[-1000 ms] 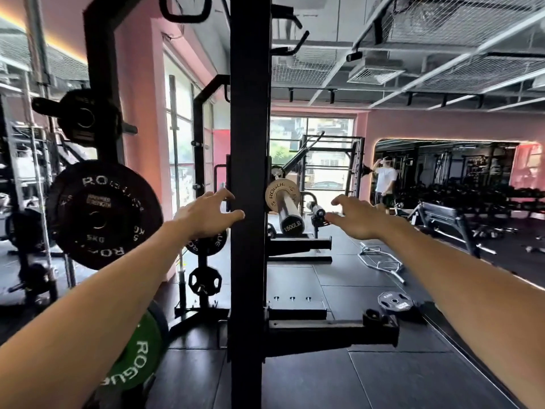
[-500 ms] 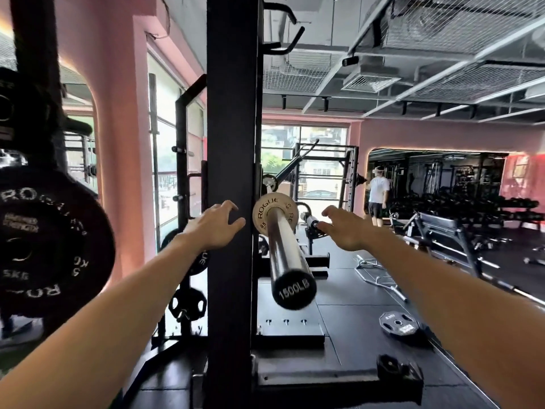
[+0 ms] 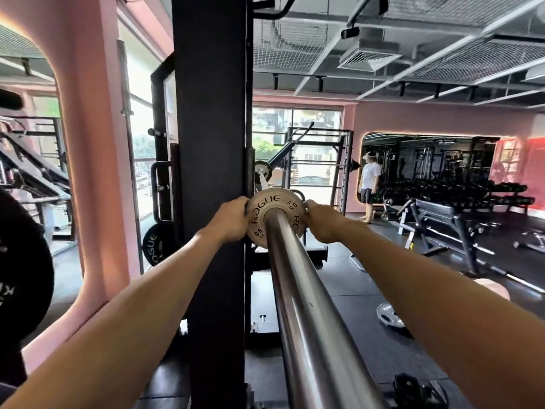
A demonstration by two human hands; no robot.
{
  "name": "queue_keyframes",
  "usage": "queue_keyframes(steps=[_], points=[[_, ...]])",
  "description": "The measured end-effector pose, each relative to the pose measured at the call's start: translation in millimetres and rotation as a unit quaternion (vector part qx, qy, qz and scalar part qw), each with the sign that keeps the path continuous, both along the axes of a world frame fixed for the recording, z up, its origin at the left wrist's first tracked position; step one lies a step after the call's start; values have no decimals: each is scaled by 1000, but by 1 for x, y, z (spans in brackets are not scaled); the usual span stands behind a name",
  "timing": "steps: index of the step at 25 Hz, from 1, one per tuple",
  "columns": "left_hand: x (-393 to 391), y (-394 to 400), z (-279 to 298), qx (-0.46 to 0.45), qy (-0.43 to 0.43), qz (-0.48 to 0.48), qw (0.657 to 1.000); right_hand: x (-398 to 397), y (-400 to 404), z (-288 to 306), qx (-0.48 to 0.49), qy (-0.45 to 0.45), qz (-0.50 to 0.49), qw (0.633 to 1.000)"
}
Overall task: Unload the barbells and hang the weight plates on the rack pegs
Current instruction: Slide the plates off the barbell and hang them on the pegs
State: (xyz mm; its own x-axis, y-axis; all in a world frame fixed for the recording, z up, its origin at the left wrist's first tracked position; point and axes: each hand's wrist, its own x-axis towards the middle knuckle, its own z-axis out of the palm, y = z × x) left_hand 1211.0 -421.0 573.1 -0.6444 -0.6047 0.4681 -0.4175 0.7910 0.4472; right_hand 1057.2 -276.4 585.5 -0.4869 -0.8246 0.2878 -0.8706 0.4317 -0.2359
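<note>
- We see the small tan Rogue change plate [image 3: 275, 219] seated on the barbell sleeve [image 3: 306, 314], just right of the black rack upright [image 3: 211, 172].
- Our left hand [image 3: 231, 221] and right hand [image 3: 323, 222] clamp its opposite rims; the fingertips are hidden behind the plate.
- The sleeve's near end is cut off at the lower edge.
- Right of the upright, a black plate [image 3: 390, 317] lies on the floor.

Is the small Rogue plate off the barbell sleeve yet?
No, the small Rogue plate still sits on the barbell sleeve, gripped by left hand and right hand.
</note>
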Motion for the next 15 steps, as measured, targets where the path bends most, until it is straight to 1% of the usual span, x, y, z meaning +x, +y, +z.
queue_keyframes(steps=[3, 7, 13, 15], points=[[-6, 1, 5, -6, 24, 14, 1000, -1, -9, -3, -29, -2, 4, 1000], [-3, 6, 3, -6, 23, 30, 999, -3, -4, -6, -89, -48, 20, 995], [20, 36, 3, 1, 24, 41, 999, 18, 32, -5, -114, -98, 47, 988], [33, 53, 4, 2, 23, 40, 999, 30, 51, -6, -111, -98, 50, 988]])
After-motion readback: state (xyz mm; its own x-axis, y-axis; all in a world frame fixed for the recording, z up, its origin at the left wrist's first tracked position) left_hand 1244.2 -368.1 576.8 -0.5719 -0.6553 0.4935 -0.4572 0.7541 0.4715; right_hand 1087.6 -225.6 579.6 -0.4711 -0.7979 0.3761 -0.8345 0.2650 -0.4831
